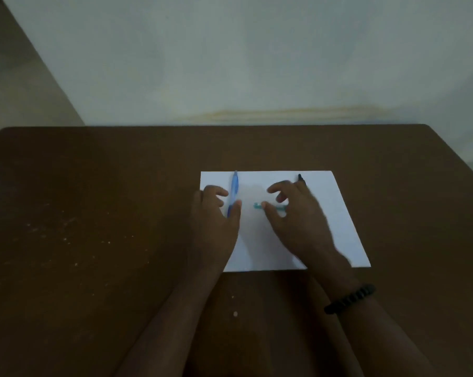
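White paper sheet (330,213) on brown table (93,200), centre frame. Blue pen (234,186) lies at the sheet's upper left. Left hand (216,216) has its thumb across the pen's lower end and its fingers curled beside it. Right hand (292,213) is curled over a teal piece (257,205), thumb touching. Grip unclear for both hands. Black pen (300,177) pokes out behind the right hand. Print on the pens is too blurred to read.

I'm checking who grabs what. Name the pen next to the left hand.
The blue pen, between thumb and fingers of the left hand on the white paper. The black pen pokes out behind the right hand.

The scene is dimly lit; a soft shadow is cast just left of the right hand (297,216), which is blurred by motion
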